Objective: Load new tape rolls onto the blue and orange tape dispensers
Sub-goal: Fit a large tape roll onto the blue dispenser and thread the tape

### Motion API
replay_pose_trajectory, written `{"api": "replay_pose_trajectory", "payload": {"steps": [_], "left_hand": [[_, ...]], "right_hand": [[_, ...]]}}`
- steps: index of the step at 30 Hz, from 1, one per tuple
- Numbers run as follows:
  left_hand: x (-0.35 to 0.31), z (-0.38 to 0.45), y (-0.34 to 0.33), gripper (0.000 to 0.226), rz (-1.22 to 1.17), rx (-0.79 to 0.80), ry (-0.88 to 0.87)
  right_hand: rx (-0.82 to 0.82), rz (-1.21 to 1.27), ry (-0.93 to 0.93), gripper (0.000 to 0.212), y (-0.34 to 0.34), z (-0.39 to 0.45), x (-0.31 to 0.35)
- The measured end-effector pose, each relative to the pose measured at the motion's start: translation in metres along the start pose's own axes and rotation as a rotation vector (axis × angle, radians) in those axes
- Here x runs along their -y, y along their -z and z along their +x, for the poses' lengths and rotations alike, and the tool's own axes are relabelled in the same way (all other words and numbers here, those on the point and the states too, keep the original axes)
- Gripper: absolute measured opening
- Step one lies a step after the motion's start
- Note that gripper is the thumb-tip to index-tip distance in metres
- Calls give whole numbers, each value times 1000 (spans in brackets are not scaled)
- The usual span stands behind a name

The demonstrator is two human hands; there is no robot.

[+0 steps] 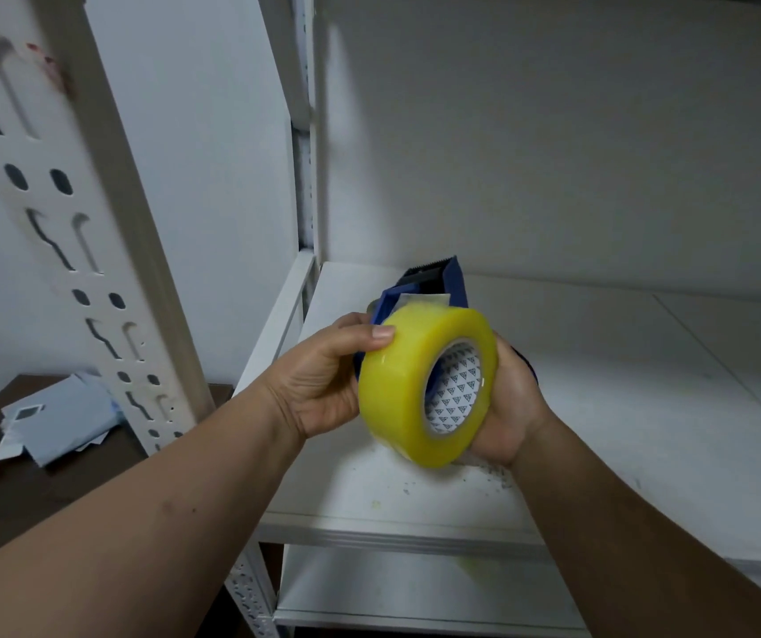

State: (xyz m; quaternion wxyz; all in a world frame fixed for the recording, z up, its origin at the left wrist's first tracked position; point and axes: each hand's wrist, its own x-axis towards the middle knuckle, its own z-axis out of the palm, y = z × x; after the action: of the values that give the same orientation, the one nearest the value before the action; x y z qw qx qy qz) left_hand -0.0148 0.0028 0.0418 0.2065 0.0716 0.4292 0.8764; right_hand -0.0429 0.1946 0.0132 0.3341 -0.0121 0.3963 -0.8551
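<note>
White shelf (599, 407) boards fill the head view, with a dark bench (24, 490) of papers (60, 421) far off the left hand's side. Left hand (323, 379) curls round the yellow tape roll (424, 389); right hand (507, 407) cups its other side (fingers mostly hidden). Blue dispenser (433, 287) is just behind the roll, between both grips.

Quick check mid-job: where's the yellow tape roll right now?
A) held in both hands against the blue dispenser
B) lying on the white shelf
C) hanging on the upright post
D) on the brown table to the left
A: the left hand and right hand hold the yellow tape roll above the white shelf, against the blue dispenser.
</note>
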Motion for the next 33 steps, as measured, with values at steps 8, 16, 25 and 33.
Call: {"api": "replay_pose_trajectory", "payload": {"steps": [8,16,25,33], "left_hand": [[4,0,0,59,-50,10,43],[5,-5,-2,40,-108,82,101],[8,8,-29,96,199,-194,24],[-2,28,-38,65,235,-456,-279]], "right_hand": [[-98,-118,83,52,9,1,3],[-239,-300,199,65,43,-11,32],[-860,-1031,689,12,26,-14,46],[-316,-992,729,41,-27,-29,0]]}}
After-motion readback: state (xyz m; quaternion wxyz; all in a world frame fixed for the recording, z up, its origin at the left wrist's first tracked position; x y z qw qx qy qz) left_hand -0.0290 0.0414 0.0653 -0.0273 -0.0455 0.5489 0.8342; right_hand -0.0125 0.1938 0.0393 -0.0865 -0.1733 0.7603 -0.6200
